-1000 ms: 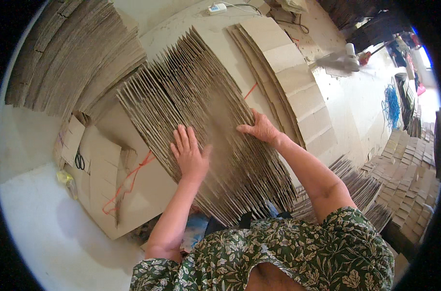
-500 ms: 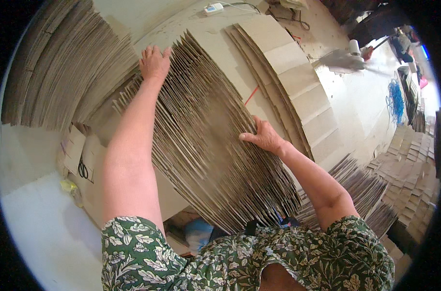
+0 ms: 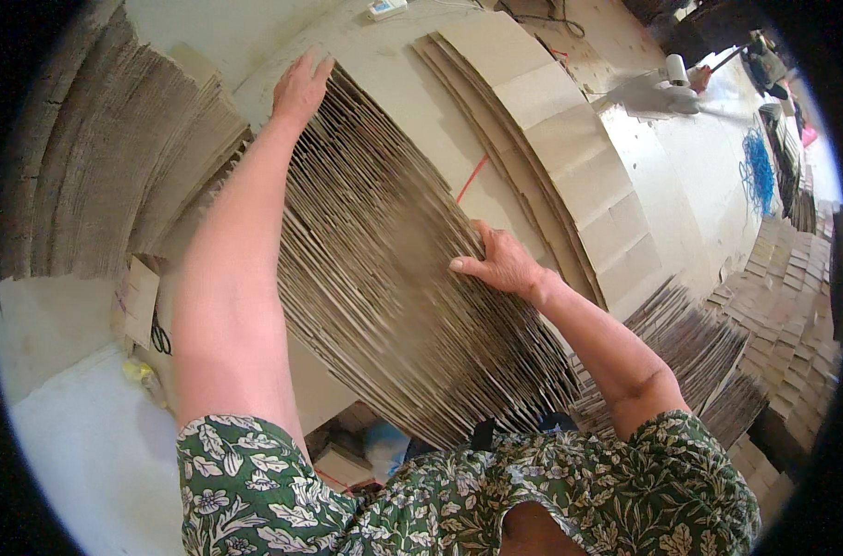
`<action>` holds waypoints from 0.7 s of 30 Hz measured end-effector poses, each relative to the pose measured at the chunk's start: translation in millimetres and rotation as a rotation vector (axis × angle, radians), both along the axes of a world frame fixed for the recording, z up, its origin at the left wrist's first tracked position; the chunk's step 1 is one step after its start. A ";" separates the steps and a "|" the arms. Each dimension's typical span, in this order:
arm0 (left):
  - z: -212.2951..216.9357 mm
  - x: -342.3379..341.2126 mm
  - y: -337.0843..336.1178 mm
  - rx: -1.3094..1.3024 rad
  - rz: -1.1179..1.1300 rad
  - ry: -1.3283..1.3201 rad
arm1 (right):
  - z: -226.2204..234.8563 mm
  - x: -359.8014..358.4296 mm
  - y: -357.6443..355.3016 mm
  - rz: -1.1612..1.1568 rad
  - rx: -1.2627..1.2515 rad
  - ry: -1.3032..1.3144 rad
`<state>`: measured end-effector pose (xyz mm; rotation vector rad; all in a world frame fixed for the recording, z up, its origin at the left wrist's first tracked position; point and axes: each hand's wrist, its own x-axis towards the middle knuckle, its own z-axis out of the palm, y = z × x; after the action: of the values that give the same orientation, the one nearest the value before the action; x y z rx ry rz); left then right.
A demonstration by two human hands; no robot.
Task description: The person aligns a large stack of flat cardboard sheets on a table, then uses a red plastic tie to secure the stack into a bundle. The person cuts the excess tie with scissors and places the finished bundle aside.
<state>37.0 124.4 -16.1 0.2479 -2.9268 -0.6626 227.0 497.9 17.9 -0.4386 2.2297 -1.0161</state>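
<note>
A long stack of folded brown cardboard pieces lies slantwise in front of me, its many thin edges facing up in close rows. At its far left end, my left hand is closed over the corner, fingers bent past the edge. My right hand grips the right side, with the thumb resting on top of the edges and the fingers hooked over the side, their tips hidden. The stack's near end reaches up to my body.
Taller cardboard stacks stand at the far left. Flat cardboard sheets lie on the right, beyond a red strip. More bundled cardboard is at the near right. Scissors and blue string are also in view.
My left hand has shifted slightly up and now bends over the stack's far end. The edges there look more even and closer together. The right hand stays almost in place.
</note>
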 end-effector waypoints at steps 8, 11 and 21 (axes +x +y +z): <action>6.2 -27.6 20.9 0.214 -0.038 -0.171 | 9.5 -1.8 1.3 0.024 0.092 -0.097; 3.0 -17.4 19.6 0.220 -0.015 -0.109 | 8.7 0.8 -2.1 0.009 0.066 -0.111; 41.8 188.7 177.4 -0.179 -0.545 0.018 | -18.1 2.2 12.8 -0.114 -0.223 -0.214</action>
<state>225.7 301.7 25.6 -0.5891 -3.0136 -0.4449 229.2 510.7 -0.2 -0.2855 1.9781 -1.3147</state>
